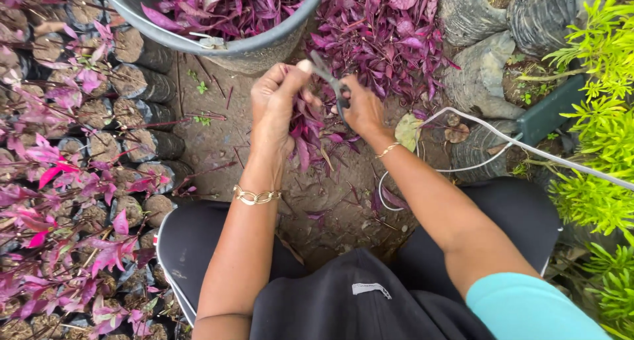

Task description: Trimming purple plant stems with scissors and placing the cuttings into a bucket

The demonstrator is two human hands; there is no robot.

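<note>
Where the hands (317,105) meet, scissors (328,80) tips up-left.

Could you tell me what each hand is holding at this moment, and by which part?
The right hand holds dark scissors by the handles. The left hand pinches a bunch of purple cuttings near the top.

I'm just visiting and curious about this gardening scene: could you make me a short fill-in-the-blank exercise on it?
1. The right hand holds ____ at the purple cuttings.
2. The left hand grips the cuttings; its wrist wears a ____ bracelet.
3. The grey bucket holds ____ leaves.

Missing words: scissors; gold; purple
</note>
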